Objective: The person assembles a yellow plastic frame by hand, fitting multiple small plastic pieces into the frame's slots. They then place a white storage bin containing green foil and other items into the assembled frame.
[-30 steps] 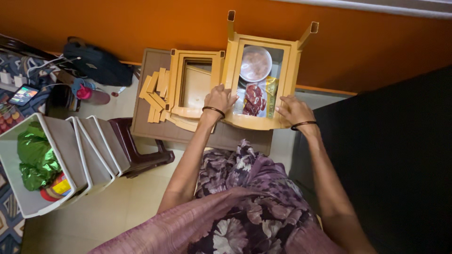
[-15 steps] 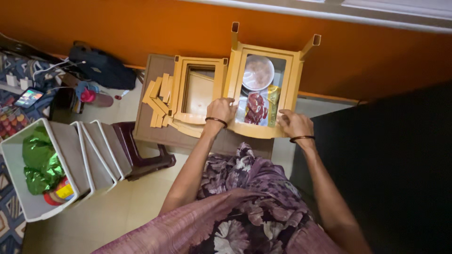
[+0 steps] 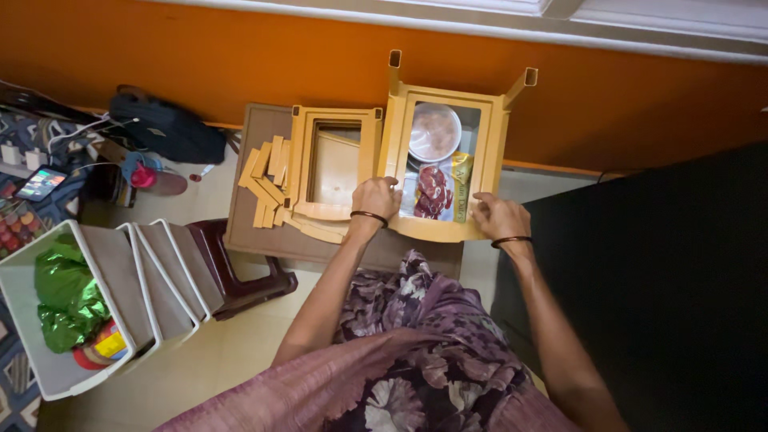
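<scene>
Tan plastic under both grips: left hand [image 3: 376, 198] clamped on the near-left rim of the upturned stool [image 3: 445, 233], fingers curled over the edge, right hand [image 3: 498, 216] clenched on the near-right rim, dark bangles at both wrists. Judged best done with both hands level and thumbs pressed outside the rim, so nothing inside slides: a round bowl [image 3: 434, 132], a red patterned packet [image 3: 433, 192] and a yellow packet [image 3: 462, 186] lying within the frame. Upside down, legs pointing up toward the orange wall [image 3: 240, 56], long axis running from the near edge of the low brown table [image 3: 256, 240] away to the wall. Resting at the table's right end, partly overhanging the right edge. Touching its left side, a second tan stool [image 3: 300, 160], also inverted, with wooden blocks [image 3: 268, 180] stacked at its left. Further out on the floor, white bins [image 3: 120, 280] with green foil [image 3: 68, 296], a dark bag [image 3: 168, 128].
</scene>
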